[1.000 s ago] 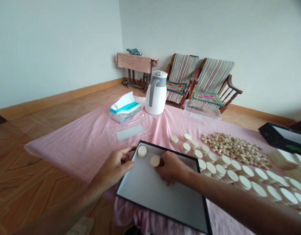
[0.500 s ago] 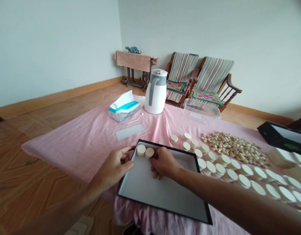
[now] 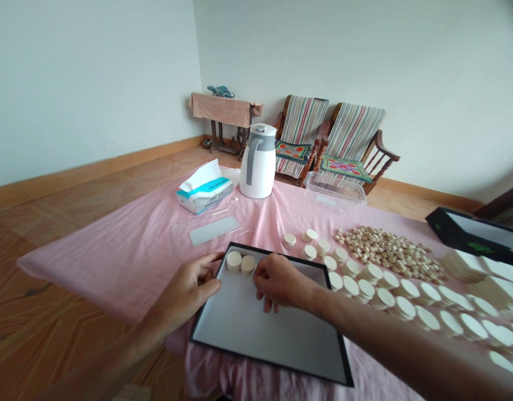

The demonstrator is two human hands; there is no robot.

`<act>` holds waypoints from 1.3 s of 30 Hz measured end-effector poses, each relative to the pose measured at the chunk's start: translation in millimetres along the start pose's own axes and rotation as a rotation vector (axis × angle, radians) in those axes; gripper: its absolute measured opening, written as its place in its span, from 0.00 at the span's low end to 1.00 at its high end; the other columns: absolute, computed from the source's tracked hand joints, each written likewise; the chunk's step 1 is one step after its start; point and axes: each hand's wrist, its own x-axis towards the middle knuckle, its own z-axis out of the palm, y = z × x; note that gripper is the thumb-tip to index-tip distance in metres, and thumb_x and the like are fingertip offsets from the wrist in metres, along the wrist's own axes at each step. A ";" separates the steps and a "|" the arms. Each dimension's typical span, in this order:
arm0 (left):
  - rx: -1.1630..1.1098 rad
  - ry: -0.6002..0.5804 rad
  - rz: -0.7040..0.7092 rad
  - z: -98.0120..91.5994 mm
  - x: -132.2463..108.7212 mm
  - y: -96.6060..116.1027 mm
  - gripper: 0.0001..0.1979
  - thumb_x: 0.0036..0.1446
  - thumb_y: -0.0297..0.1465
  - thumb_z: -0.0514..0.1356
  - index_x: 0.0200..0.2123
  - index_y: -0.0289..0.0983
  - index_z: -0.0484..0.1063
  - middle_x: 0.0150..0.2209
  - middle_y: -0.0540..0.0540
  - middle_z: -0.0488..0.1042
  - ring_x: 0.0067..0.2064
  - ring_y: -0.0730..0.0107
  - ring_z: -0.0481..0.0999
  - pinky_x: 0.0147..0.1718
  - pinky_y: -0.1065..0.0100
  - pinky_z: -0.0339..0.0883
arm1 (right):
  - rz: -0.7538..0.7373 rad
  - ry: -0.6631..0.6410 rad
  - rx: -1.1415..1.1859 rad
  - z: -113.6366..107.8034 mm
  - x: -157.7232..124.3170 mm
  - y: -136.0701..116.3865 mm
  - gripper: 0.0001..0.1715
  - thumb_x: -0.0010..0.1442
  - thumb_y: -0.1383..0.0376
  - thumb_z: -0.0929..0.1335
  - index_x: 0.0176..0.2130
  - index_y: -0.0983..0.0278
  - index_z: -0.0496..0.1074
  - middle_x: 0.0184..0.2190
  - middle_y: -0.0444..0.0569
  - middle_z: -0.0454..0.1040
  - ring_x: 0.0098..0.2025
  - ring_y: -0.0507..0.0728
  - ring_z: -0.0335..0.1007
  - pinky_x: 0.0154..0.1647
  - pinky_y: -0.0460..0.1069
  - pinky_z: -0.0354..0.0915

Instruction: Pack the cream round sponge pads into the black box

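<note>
Left grip clasps the left edge of a black-rimmed tray on the pink-covered desk, while the right grip curls just beside two pale disc stacks; whether it grasps anything I cannot tell. Both stacks stand in the tray's far left corner, with outer disc stacks spread to its right.

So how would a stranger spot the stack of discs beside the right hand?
Find the pink tablecloth, then the shallow black-rimmed tray at its near edge. In the tray's far left corner, look for the right-hand stack of pale discs. It stands between the corner stack and the person's right hand, while the other visible stacks stand outside the tray.
</note>
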 end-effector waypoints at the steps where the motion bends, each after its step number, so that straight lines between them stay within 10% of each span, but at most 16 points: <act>1: 0.004 -0.001 -0.003 -1.0 -0.3 1.3 0.34 0.46 0.30 0.56 0.58 0.27 0.60 0.22 0.51 0.71 0.26 0.67 0.71 0.23 0.73 0.57 | -0.006 -0.001 -0.029 -7.3 -5.0 -4.0 0.05 0.48 0.71 0.61 0.23 0.66 0.64 0.22 0.48 0.74 0.16 0.50 0.70 0.10 0.40 0.60; 8: -0.035 -0.042 0.009 -8.2 -2.7 9.3 0.31 0.47 0.29 0.56 0.57 0.28 0.61 0.25 0.49 0.74 0.23 0.72 0.68 0.20 0.75 0.54 | -0.182 0.447 -0.573 -90.0 -20.8 -18.7 0.09 0.54 0.70 0.62 0.31 0.67 0.72 0.26 0.49 0.76 0.27 0.51 0.73 0.28 0.43 0.64; 11: -0.055 -0.071 0.008 -8.7 -1.6 8.5 0.32 0.48 0.28 0.55 0.58 0.29 0.60 0.28 0.48 0.76 0.24 0.72 0.69 0.20 0.75 0.54 | -0.091 0.450 -0.891 -105.2 -5.1 -7.8 0.15 0.53 0.69 0.66 0.43 0.66 0.72 0.38 0.54 0.76 0.40 0.57 0.72 0.39 0.47 0.63; 18: 0.020 -0.038 -0.006 -11.4 1.8 -3.7 0.34 0.50 0.32 0.57 0.60 0.26 0.56 0.32 0.44 0.77 0.27 0.67 0.73 0.22 0.72 0.58 | 0.010 0.350 -0.987 -92.1 21.3 8.8 0.20 0.53 0.57 0.67 0.42 0.68 0.72 0.42 0.59 0.74 0.44 0.63 0.71 0.38 0.51 0.63; 39: -0.032 -0.074 -0.011 -10.6 0.8 -3.4 0.32 0.52 0.39 0.59 0.58 0.29 0.60 0.36 0.42 0.78 0.34 0.60 0.76 0.28 0.70 0.64 | -0.089 0.368 -0.994 -103.0 18.0 0.8 0.14 0.51 0.68 0.66 0.39 0.69 0.72 0.38 0.58 0.75 0.41 0.60 0.71 0.39 0.48 0.61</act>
